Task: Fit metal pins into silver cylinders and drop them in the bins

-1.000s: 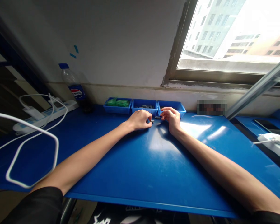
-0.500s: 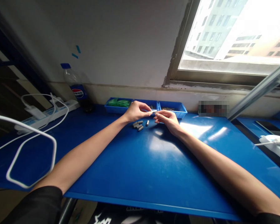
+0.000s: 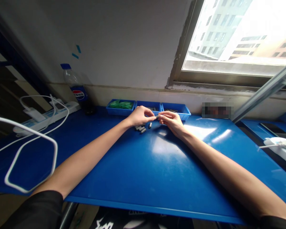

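My left hand (image 3: 140,116) pinches a small grey cylindrical piece (image 3: 157,117) between thumb and fingertips, above the blue table (image 3: 133,171). At the piece's other end are the closed fingertips of my right hand (image 3: 172,121); whatever they grip is too small to make out. Below the left hand lie several similar small grey pieces (image 3: 143,130) in a cluster, partly covered by that hand. One more grey piece (image 3: 150,125) stands a little apart, under the fingertips.
Behind the hands are a blue bin with green plastic (image 3: 120,104), a middle bin (image 3: 149,104) and a right bin with thin metal parts (image 3: 184,112). A cola bottle (image 3: 79,93), a power strip (image 3: 71,107) and a looping white cable (image 3: 56,149) occupy the left side.
The held piece has tilted and shows less between my hands. My left hand has lowered slightly over the cluster, and the two sets of fingertips are closer together.
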`<state>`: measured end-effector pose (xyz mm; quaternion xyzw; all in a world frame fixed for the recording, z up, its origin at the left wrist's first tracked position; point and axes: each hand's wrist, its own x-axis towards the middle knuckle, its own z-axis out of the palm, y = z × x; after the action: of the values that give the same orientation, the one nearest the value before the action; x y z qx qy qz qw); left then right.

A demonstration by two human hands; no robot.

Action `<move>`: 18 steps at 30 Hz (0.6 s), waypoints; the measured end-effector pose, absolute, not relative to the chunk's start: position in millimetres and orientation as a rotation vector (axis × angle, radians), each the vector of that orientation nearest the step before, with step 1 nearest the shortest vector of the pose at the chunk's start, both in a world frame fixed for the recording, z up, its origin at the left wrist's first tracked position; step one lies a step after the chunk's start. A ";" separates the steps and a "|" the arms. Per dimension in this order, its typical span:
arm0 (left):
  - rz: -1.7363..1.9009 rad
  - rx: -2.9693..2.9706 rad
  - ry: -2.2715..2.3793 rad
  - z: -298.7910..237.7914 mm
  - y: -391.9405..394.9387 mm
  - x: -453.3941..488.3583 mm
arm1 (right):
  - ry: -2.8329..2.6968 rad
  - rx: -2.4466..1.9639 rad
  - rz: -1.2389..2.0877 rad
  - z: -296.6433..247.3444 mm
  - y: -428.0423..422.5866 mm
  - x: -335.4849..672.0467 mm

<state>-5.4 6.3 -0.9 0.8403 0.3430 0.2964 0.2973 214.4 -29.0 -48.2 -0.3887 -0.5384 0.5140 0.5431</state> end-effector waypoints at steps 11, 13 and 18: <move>0.530 2.579 0.961 -10.6 1.1 -4.1 | -1.337 -0.807 1.232 -44.5 -34.4 212.4; 0.541 2.581 0.987 -12.4 -2.3 -1.0 | -1.340 -0.834 1.218 -45.5 -33.7 212.3; 0.567 2.575 1.012 -10.6 -6.4 2.5 | -1.320 -0.854 1.226 -46.1 -32.5 212.1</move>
<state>2.5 -6.4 -10.6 0.9003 0.3539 0.1983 0.1580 212.1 -32.5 -46.1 -0.3596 -0.5559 0.5165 0.5431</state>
